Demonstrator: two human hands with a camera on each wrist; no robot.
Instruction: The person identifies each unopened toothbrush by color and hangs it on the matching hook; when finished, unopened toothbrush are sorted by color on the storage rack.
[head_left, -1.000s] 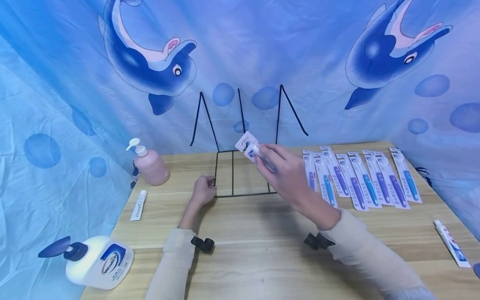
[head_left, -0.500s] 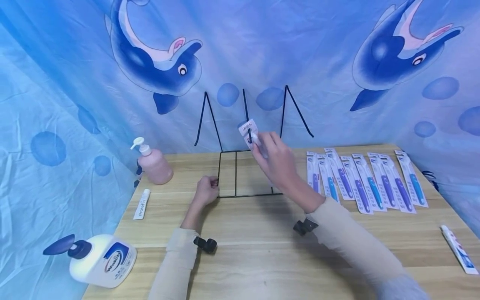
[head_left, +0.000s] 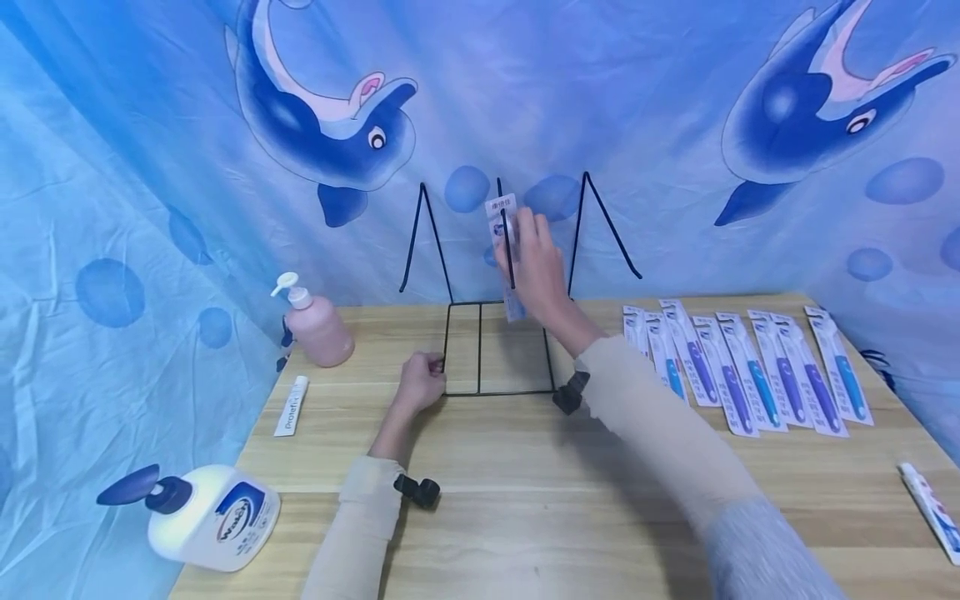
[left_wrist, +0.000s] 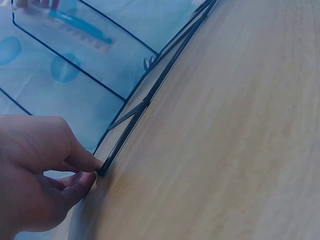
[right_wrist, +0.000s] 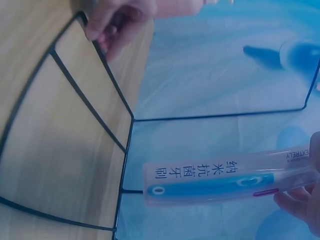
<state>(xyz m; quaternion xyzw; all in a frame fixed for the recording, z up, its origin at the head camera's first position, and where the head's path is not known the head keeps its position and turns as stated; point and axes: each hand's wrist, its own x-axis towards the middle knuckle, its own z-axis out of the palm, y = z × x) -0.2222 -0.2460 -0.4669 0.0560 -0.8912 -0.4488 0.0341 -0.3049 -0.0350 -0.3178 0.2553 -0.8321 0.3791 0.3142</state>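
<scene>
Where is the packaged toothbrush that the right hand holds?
In the head view, the packaged toothbrush is raised at the middle prong of the wire rack, gripped by the right hand.

You wear long, soft beige sleeves on both arms. A small black camera clip sits at each wrist. Your left hand (head_left: 422, 388) and right hand (head_left: 534, 268) are bare.

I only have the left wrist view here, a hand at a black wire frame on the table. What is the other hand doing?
Observer: The right hand holds a packaged toothbrush up at the middle prong of the wire rack.
Operator: What colour is the brush?
Observer: Teal handle, in a clear pack with a white card.
Operator: Any more of them around?
Observer: Yes, a row of packaged toothbrushes lies on the table, right of the rack.
</scene>
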